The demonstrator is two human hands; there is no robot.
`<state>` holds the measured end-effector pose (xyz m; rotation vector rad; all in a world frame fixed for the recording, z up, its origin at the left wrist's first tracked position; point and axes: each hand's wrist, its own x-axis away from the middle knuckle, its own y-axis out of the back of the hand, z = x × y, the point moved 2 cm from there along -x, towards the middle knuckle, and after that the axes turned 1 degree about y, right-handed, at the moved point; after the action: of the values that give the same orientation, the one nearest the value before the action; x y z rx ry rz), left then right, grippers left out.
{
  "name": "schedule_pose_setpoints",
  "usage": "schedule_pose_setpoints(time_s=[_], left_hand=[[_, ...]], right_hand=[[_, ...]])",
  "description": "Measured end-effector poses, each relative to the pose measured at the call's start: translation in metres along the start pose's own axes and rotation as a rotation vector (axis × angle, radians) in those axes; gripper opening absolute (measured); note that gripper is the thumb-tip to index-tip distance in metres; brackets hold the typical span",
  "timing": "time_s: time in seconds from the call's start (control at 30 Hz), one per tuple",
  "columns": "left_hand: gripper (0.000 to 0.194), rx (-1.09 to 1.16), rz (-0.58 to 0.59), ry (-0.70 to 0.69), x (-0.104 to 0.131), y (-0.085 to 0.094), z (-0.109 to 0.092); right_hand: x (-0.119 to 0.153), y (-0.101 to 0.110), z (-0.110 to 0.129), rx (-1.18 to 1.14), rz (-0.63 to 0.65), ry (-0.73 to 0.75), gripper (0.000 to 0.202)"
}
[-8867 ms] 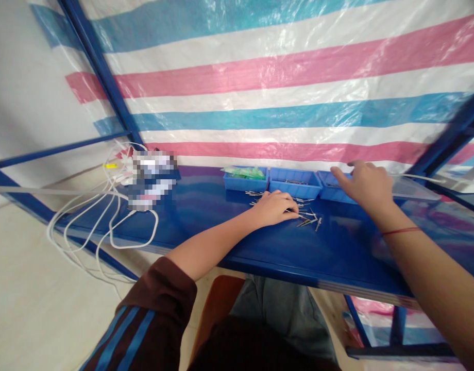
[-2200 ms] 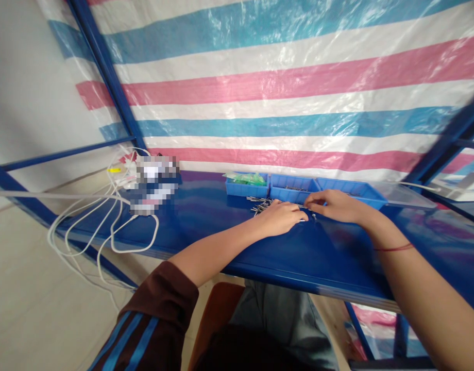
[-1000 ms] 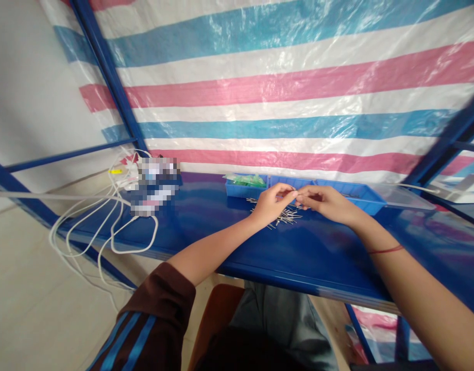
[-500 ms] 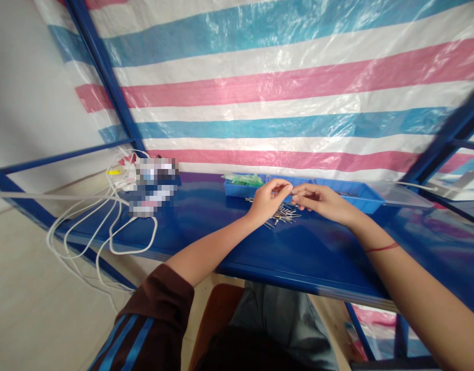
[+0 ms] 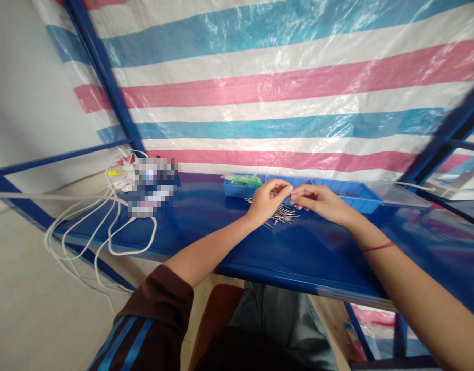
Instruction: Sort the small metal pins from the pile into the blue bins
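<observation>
My left hand (image 5: 267, 201) and my right hand (image 5: 316, 201) meet fingertip to fingertip above a blue table (image 5: 299, 252). Both are closed in a pinch. Whatever lies between the fingertips is too small to make out. Below them a loose pile of thin metal pins, perhaps rivets (image 5: 283, 215), is spread on the table, partly hidden by my left hand. Just behind the hands stands a blue plastic tray (image 5: 360, 198) split into compartments. A green bundle in clear plastic (image 5: 242, 180) fills its left compartment, and some thin metal pieces lie in the right one.
White cables (image 5: 134, 251) loop over the table's left side and hang off its edge. A blurred-out object (image 5: 152, 188) sits at the back left. Blue metal posts (image 5: 101, 77) frame the table, with a striped plastic sheet (image 5: 279, 87) behind it. A clear lid (image 5: 405, 196) lies right of the tray.
My right hand has moved very slightly left, its fingertips now closer to the left ones. Otherwise the scene stays the same.
</observation>
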<state>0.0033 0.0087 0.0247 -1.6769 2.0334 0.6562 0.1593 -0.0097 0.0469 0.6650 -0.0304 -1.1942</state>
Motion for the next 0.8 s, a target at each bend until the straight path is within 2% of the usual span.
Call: schedule_pose_setpoints(time_s=[0.8], left_hand=[[0.01, 0.002, 0.013, -0.008, 0.0004, -0.0011, 0.0002]], right_hand=[[-0.0005, -0.0009, -0.0069, -0.033, 0.033, -0.014, 0.037]])
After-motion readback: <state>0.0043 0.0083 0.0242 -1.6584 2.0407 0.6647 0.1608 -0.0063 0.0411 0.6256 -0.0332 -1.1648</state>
